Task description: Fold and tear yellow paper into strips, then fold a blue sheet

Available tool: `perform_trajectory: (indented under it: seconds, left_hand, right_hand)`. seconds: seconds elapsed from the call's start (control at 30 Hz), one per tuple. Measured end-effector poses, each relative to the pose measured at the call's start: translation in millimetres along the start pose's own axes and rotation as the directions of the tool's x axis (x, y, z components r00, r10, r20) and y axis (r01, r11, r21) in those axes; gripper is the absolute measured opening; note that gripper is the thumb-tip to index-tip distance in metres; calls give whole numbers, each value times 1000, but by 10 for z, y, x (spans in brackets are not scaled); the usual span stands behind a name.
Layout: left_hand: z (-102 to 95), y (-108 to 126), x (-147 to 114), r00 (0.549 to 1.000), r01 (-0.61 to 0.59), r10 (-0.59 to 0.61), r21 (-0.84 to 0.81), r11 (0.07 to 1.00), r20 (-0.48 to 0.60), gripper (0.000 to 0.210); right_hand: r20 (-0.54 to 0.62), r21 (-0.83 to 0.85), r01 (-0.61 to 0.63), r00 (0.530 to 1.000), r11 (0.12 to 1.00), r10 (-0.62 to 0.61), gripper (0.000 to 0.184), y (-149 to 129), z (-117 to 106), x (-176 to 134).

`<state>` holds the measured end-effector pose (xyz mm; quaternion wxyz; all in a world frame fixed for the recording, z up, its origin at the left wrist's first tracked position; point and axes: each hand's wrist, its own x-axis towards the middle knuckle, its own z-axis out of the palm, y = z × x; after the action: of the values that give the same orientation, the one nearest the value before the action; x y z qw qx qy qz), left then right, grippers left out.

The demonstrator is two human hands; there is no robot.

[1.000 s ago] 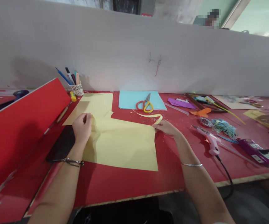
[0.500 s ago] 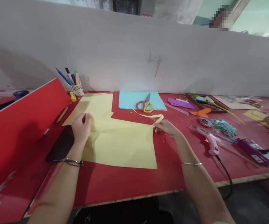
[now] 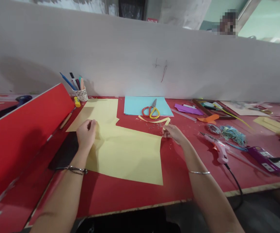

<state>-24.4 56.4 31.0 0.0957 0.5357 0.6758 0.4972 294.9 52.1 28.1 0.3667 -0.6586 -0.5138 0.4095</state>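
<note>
A large pale yellow sheet of paper lies in front of me, over a second yellow sheet. At its left edge my left hand is closed, seemingly pinching the paper, with the fingertips partly hidden. Across from it, my right hand pinches the end of a narrow yellow paper strip right at the sheet's upper right corner. Whether those fingers also grip the corner, I cannot tell. Red-and-yellow-handled scissors rest on light blue paper beyond the sheet.
A dark flat object lies by my left forearm, beside a red board. Farther back stands a pen cup. To the right are a pink glue gun with its cord, a purple power strip and shredded paper.
The sheet's right end has shifted slightly right and towards me, with my right hand moving a little the same way. My left hand stays at the left edge. The view tilts slightly.
</note>
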Motion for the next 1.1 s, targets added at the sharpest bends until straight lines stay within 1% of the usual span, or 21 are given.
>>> perform_trajectory:
  seconds: [0.13,0.23,0.33,0.43,0.47,0.53,0.6,0.63,0.67,0.7,0.77,0.8,0.83,0.87,0.9,0.93,0.97,1.0,1.03,1.07,1.1]
  left_hand:
    - [43,-1,-39,997,-6,7,-9,1000,81,18]
    - [76,24,-86,991,23,-31,63,998,129,11]
    - [98,84,-135,978,28,-73,221,975,196,10]
    - [104,143,-173,961,36,-123,328,944,248,17]
    - [104,152,-181,957,37,-134,348,937,257,21]
    - [108,148,-187,955,35,-140,370,928,261,26]
    - [122,117,-178,954,42,-149,375,926,260,26]
    - [134,99,-169,954,46,-149,362,931,260,26]
    - [147,87,-161,958,41,-130,327,944,254,25]
    - [158,86,-157,969,19,-84,268,963,233,24]
    - [164,143,-181,985,-104,90,86,991,150,26]
    - [153,207,-219,974,-200,201,-17,980,105,29]
    - [129,295,-276,948,-301,310,-112,947,76,33]
    - [95,403,-353,902,-391,418,-205,897,107,38]
    - [53,525,-446,829,-462,527,-306,833,185,44]
    - [7,651,-547,734,-500,624,-408,764,268,50]
    - [-39,773,-650,629,-507,696,-496,705,346,53]
    - [-81,884,-744,535,-488,744,-572,659,401,53]
    - [-117,977,-824,483,-459,768,-626,631,421,50]
    - [-147,1048,-886,454,-439,779,-652,618,433,47]
    - [-172,1097,-927,450,-427,782,-666,612,431,41]
  right_hand:
    - [-114,-85,85,989,993,-94,26,-8,-23,35]
    - [-122,-164,157,976,974,-178,24,-44,4,0]
    - [-52,-241,225,968,944,-244,22,-136,82,-100]
    - [43,-327,294,954,898,-297,21,-302,161,-258]
    - [77,-374,318,947,871,-312,23,-368,179,-322]
    - [172,-512,371,928,775,-330,29,-500,197,-463]
    - [266,-563,419,908,712,-324,35,-615,196,-610]
    - [300,-558,440,897,703,-324,37,-663,190,-683]
    - [326,-548,463,885,697,-332,38,-703,182,-752]
    - [343,-539,486,873,688,-347,39,-735,173,-817]
    - [373,-534,541,840,649,-393,39,-785,157,-933]
    - [396,-535,574,819,620,-416,39,-804,151,-982]
    - [427,-531,607,794,591,-433,39,-822,149,-1026]
    - [463,-519,640,767,566,-443,38,-841,149,-1064]
    - [498,-500,671,740,547,-452,38,-859,152,-1098]
    - [528,-474,698,714,537,-461,37,-878,155,-1127]
    - [550,-440,719,689,537,-472,37,-897,158,-1152]
    - [568,-398,736,667,548,-483,36,-913,160,-1175]
    - [584,-350,749,644,562,-494,36,-927,159,-1197]
    - [601,-300,758,622,579,-502,36,-936,154,-1218]
    - [618,-251,762,601,597,-507,36,-940,145,-1238]
